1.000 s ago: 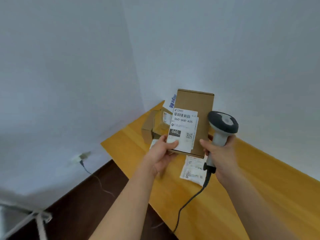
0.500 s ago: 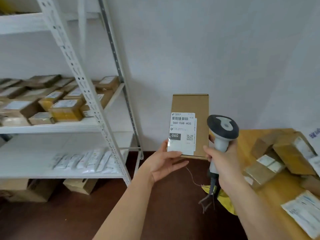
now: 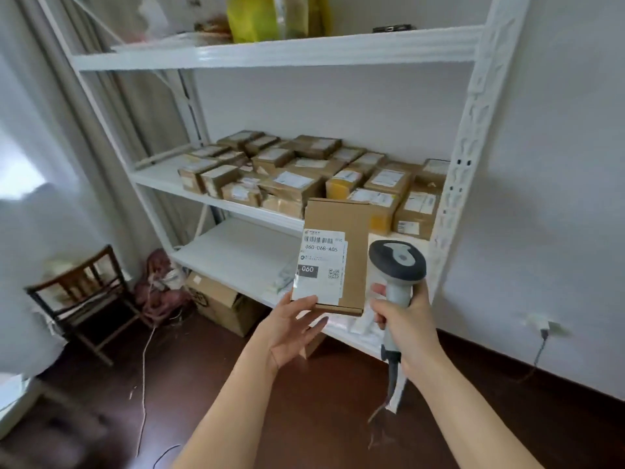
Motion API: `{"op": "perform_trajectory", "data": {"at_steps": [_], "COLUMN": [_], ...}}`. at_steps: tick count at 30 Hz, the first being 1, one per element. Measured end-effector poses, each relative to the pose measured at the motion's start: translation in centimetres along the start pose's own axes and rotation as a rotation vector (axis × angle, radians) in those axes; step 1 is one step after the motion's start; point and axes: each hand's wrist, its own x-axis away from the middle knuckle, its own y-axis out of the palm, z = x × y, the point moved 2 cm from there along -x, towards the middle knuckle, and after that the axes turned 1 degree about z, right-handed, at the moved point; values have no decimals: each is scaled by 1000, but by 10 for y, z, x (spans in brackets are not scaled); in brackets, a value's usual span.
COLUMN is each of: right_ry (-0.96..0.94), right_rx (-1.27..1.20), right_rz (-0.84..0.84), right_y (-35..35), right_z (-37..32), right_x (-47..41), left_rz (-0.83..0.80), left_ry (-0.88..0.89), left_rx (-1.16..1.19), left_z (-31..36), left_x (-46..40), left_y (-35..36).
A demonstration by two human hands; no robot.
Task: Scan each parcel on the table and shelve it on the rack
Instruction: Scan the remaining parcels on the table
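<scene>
A flat brown cardboard parcel (image 3: 341, 231) with a white shipping label reading 060-06B-A05 stands upright in front of me. My left hand (image 3: 292, 328) holds it by its lower edge, thumb on the label. My right hand (image 3: 404, 328) grips the handle of a grey barcode scanner (image 3: 397, 262), its head just right of the parcel. Behind them stands the white metal rack (image 3: 473, 137). Its middle shelf (image 3: 159, 179) carries several labelled brown parcels (image 3: 294, 184). The table is out of view.
A dark wooden chair (image 3: 84, 296) stands at the left by a curtain. A cardboard box (image 3: 220, 304) and a reddish bundle (image 3: 159, 292) sit on the floor under the rack. Yellow bags (image 3: 270, 15) lie on the top shelf. A wall socket (image 3: 541, 324) is at the right.
I have turned left from the table to face the rack, which now fills the view. Both hands keep the same hold on the parcel and the scanner.
</scene>
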Motion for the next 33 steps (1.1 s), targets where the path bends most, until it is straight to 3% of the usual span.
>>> {"op": "perform_trajectory", "data": {"at_steps": [8,17,27,33], "right_ry": [-4,27,12,-34], "right_rx": [88,28,53,141], "right_rz": [-223,-418,-524,-479], "right_y": [177,362,547,640], "right_z": [12,19,29,51], "right_x": [-49,-173,-273,-329], "left_rz": [362,638,781,755], "left_ry": [137,306,405,399], "left_rx": [268,371,502,475], "left_z": [93,246,388,470], "left_x": [-27,-119,-204,-275], "left_y": [-134,-237,-352,-419]}}
